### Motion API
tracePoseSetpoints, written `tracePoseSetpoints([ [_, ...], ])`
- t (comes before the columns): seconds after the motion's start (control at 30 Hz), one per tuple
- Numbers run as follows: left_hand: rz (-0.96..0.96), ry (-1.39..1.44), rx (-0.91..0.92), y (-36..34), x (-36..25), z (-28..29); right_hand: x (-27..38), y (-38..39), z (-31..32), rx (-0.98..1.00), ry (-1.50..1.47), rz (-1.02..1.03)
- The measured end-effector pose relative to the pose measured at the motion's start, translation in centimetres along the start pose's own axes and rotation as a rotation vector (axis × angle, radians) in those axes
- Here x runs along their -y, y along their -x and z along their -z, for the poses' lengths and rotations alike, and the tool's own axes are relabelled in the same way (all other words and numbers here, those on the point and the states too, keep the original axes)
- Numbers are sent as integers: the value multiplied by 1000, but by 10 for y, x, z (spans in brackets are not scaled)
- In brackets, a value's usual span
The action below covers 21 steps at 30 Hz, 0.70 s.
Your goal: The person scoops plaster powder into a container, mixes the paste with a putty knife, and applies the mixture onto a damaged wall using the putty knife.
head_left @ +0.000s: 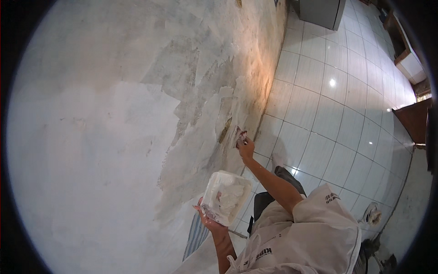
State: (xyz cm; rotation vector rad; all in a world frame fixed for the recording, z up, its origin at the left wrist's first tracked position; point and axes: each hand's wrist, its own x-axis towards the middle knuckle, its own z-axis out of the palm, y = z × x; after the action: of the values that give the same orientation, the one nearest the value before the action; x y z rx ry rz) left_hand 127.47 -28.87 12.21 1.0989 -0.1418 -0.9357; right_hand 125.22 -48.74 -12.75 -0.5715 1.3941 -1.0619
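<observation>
White tray [211, 192], paste [231, 193] inside; reddish tool [242, 134] by wall [109, 155].

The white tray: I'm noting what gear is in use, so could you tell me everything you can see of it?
The tray is a shallow, open white box with rounded corners and a raised rim, plastic by its look. Thick white paste lies unevenly inside, with a small pinkish patch near it and smears toward the near end. The left hand supports it at its near left corner. Its open side faces the camera, in front of the wall; whether they touch is unclear.
</observation>
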Motion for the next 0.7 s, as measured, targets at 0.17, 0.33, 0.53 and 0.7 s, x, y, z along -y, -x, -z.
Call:
tracePoseSetpoints([
  [0.17,11,7,8,-12,-15,10,6,12,-30,-2,227,19],
  [0.33,94,73,-21,-10,-22,28,4,5,-55,-149,208,131],
  [0.53,88,76,-74,-3,-25,66,31,21,-78,-206,295,94],
  [0.7,121,50,-71,1,-25,66,53,24,-67,-79,209,-47],
])
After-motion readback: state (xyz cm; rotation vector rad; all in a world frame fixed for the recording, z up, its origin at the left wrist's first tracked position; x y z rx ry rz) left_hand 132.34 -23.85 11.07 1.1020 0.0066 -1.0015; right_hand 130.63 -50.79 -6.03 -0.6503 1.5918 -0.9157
